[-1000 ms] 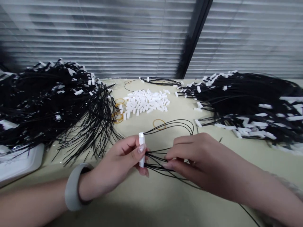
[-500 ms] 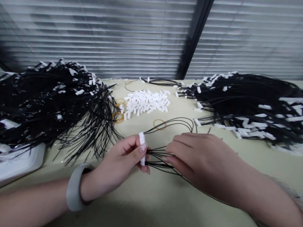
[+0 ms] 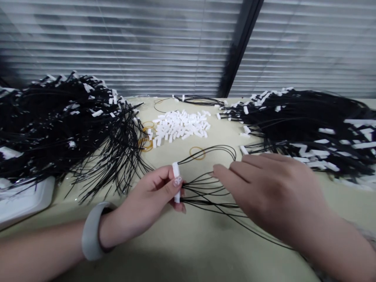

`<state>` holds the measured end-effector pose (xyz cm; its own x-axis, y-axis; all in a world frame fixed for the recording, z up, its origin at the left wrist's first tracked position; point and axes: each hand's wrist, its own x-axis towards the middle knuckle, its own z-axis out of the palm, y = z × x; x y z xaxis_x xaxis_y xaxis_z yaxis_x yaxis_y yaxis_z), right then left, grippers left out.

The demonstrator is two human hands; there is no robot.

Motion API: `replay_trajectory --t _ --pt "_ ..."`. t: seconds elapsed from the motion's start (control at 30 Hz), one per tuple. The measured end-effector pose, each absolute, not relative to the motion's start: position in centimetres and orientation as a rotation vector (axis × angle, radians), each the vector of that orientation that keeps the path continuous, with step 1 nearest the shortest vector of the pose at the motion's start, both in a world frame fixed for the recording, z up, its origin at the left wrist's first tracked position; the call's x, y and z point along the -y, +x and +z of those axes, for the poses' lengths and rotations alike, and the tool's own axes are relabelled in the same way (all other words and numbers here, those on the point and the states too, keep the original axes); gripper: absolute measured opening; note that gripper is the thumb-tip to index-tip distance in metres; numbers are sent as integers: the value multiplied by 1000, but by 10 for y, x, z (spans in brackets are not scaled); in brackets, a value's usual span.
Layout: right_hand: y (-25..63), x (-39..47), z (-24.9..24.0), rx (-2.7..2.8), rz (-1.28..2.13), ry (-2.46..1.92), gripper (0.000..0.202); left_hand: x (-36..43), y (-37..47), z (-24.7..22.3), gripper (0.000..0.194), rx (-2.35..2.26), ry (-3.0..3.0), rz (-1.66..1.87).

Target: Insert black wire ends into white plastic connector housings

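My left hand (image 3: 163,188) pinches a long white connector (image 3: 176,170) between thumb and fingers, holding it upright above the table. Several thin black wires (image 3: 205,201) run rightward from its side in separate groups. The upper group bends in a loop (image 3: 225,148) and passes behind my right hand (image 3: 264,184). That hand is closed around the black wires, knuckles up; its fingertips are partly hidden, so how many wires it grips cannot be seen. A yellow rubber band (image 3: 197,153) lies on the table just beyond the wires.
White connector housings (image 3: 182,125) lie heaped at the middle back. Large piles of black wires with white connectors stand left (image 3: 58,129) and right (image 3: 299,117). More rubber bands (image 3: 146,144) lie by the left pile. A white tray (image 3: 47,194) is at left; window blinds (image 3: 147,47) rise behind.
My right hand has moved right and slightly up, away from the connector, and the wires between the hands are more spread out. My left hand keeps its hold, almost still.
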<state>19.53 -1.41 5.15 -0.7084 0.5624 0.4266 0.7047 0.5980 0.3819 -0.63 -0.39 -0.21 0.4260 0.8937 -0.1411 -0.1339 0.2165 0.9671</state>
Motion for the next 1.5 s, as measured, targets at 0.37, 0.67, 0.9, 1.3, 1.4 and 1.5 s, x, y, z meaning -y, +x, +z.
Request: replay_trajectory --t 0.37,0.67,0.9,1.3,1.4,1.5 --pt "226 -1 74 1693 128 -1205 29 5 -6 -3 22 -867 1113 821" --pt "190 9 51 1979 324 -1146 7 5 -7 0 21 -897 1251 778" --pt "185 8 39 2112 130 -1217 12 8 -6 3 21 -874 1274 753" --pt "188 7 39 2137 207 -1234 14 10 -8 0 21 -851 1258 761" --pt "186 7 38 2131 235 -1243 14 11 -6 1 21 -840 1274 764" --pt "184 7 40 2135 345 -1253 21 11 -5 2 21 -863 1305 774"
